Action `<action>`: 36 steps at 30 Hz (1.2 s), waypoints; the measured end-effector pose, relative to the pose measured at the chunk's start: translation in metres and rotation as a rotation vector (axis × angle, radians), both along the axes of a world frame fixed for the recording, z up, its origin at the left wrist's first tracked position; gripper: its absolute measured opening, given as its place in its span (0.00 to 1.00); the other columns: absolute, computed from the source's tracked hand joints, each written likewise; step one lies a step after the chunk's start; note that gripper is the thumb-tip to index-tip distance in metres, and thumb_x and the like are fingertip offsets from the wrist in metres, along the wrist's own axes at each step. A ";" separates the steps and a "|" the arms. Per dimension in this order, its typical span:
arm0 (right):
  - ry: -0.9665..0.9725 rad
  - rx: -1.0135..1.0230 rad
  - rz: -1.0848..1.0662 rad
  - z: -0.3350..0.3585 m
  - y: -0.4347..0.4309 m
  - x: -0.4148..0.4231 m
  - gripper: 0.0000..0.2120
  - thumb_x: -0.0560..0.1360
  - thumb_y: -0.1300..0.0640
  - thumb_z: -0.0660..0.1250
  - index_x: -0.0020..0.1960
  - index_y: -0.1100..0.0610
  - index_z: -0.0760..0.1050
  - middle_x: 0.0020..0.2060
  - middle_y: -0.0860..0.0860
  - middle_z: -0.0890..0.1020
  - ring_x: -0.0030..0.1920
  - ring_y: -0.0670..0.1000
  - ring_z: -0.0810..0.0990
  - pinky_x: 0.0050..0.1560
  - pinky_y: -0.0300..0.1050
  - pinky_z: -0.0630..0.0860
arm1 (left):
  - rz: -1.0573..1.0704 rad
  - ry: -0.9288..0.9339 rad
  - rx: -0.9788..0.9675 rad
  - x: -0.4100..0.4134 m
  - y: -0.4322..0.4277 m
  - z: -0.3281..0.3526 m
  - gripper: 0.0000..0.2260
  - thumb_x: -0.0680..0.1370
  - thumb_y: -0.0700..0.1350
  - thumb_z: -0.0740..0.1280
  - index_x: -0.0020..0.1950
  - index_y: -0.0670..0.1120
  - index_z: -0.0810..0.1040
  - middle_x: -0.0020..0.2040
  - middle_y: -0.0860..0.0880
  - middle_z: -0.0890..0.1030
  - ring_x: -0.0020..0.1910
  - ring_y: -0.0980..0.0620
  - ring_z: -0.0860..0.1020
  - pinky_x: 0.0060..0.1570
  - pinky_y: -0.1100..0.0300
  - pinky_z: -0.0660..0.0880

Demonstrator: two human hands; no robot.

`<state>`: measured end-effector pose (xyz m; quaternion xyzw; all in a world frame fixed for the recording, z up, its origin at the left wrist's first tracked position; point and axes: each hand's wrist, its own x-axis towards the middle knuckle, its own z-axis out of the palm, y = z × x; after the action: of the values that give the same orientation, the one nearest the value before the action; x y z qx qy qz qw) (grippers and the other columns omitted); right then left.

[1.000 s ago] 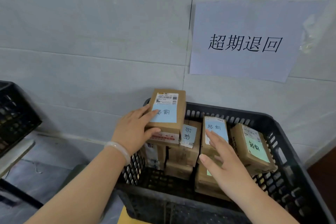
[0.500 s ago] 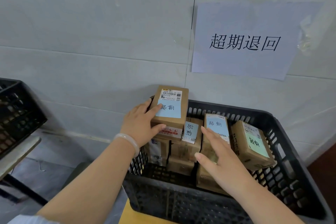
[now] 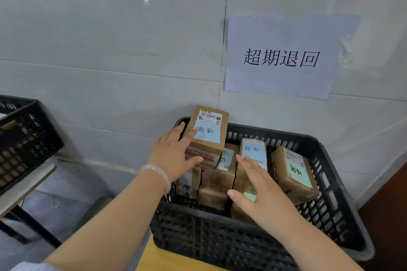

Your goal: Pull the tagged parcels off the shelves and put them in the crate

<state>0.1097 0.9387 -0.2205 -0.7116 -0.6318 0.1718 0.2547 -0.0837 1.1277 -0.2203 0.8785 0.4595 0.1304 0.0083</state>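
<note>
Left hand (image 3: 174, 156) and right hand (image 3: 257, 189) reach forward, flat (fingers straight)

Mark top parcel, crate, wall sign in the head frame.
top parcel (image 3: 207, 136), head view, on the blue tag on its upper face.
crate (image 3: 220, 237), head view, on its near mesh wall.
wall sign (image 3: 282, 57), head view, on the printed characters at its middle.
</note>
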 end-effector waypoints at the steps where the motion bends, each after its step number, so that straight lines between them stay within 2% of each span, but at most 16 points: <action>1: -0.021 0.000 0.016 0.001 -0.001 0.000 0.36 0.73 0.31 0.60 0.69 0.23 0.38 0.69 0.25 0.41 0.71 0.32 0.44 0.73 0.45 0.53 | 0.003 -0.011 0.003 -0.002 -0.007 0.000 0.37 0.75 0.69 0.60 0.79 0.63 0.47 0.81 0.49 0.50 0.78 0.45 0.53 0.75 0.46 0.55; 5: -0.091 0.001 0.091 0.001 0.000 -0.008 0.39 0.72 0.30 0.60 0.71 0.26 0.35 0.73 0.29 0.40 0.74 0.37 0.44 0.74 0.48 0.52 | 0.021 -0.031 0.041 -0.015 -0.044 0.001 0.36 0.75 0.70 0.58 0.79 0.63 0.46 0.81 0.51 0.50 0.78 0.46 0.52 0.76 0.46 0.52; 8: -0.191 0.074 0.204 -0.002 -0.002 -0.021 0.40 0.72 0.29 0.58 0.73 0.30 0.34 0.71 0.28 0.36 0.71 0.35 0.42 0.70 0.43 0.46 | 0.075 -0.009 0.087 -0.034 -0.080 0.000 0.36 0.75 0.70 0.57 0.79 0.62 0.47 0.81 0.51 0.51 0.78 0.47 0.55 0.76 0.44 0.55; 12: -0.268 0.151 0.333 -0.008 -0.012 -0.038 0.41 0.72 0.28 0.57 0.76 0.34 0.37 0.77 0.37 0.43 0.76 0.42 0.44 0.71 0.43 0.44 | 0.218 -0.011 0.081 -0.062 -0.137 -0.001 0.36 0.75 0.70 0.58 0.79 0.61 0.49 0.80 0.51 0.53 0.78 0.47 0.55 0.76 0.45 0.52; 15: -0.283 0.199 0.469 -0.008 -0.027 -0.057 0.42 0.71 0.27 0.57 0.77 0.37 0.40 0.78 0.40 0.47 0.77 0.44 0.46 0.72 0.45 0.45 | 0.335 -0.021 0.110 -0.077 -0.193 -0.001 0.36 0.74 0.69 0.60 0.78 0.62 0.52 0.80 0.51 0.54 0.78 0.48 0.55 0.76 0.44 0.52; 19: -0.271 0.212 0.710 -0.012 -0.056 -0.093 0.42 0.70 0.26 0.53 0.77 0.38 0.41 0.78 0.42 0.47 0.77 0.45 0.44 0.76 0.49 0.46 | 0.549 -0.016 0.110 -0.106 -0.279 -0.001 0.36 0.73 0.68 0.63 0.78 0.62 0.56 0.80 0.51 0.56 0.78 0.48 0.56 0.76 0.44 0.51; 23: -0.227 0.215 0.945 -0.023 -0.099 -0.146 0.42 0.71 0.28 0.56 0.77 0.38 0.40 0.78 0.42 0.45 0.77 0.45 0.42 0.76 0.48 0.43 | 0.821 0.012 0.070 -0.140 -0.376 -0.009 0.35 0.74 0.68 0.61 0.78 0.62 0.55 0.80 0.50 0.55 0.78 0.48 0.55 0.76 0.44 0.51; 29: -0.203 0.245 1.328 -0.026 -0.192 -0.224 0.42 0.71 0.28 0.55 0.76 0.36 0.37 0.78 0.41 0.42 0.77 0.44 0.37 0.77 0.50 0.39 | 1.224 0.018 0.052 -0.184 -0.519 -0.008 0.34 0.75 0.67 0.61 0.78 0.60 0.56 0.80 0.50 0.57 0.78 0.48 0.57 0.75 0.44 0.55; 32: -0.206 0.271 1.447 -0.019 -0.225 -0.253 0.41 0.72 0.28 0.56 0.76 0.36 0.37 0.77 0.39 0.40 0.76 0.43 0.36 0.76 0.50 0.37 | 1.367 -0.008 0.072 -0.194 -0.581 -0.006 0.34 0.75 0.68 0.61 0.78 0.60 0.57 0.79 0.49 0.59 0.78 0.48 0.58 0.74 0.44 0.58; 36: -0.187 0.331 1.586 -0.005 -0.271 -0.304 0.42 0.70 0.27 0.54 0.77 0.38 0.40 0.78 0.41 0.42 0.77 0.44 0.37 0.75 0.48 0.36 | 1.537 -0.017 0.099 -0.210 -0.650 -0.004 0.34 0.75 0.68 0.61 0.78 0.61 0.57 0.80 0.49 0.57 0.78 0.48 0.57 0.75 0.46 0.55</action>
<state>-0.1942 0.6681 -0.2260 -0.0173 -0.9836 0.1451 0.1054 -0.2935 0.4779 -0.2244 0.3108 0.9343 0.1265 -0.1204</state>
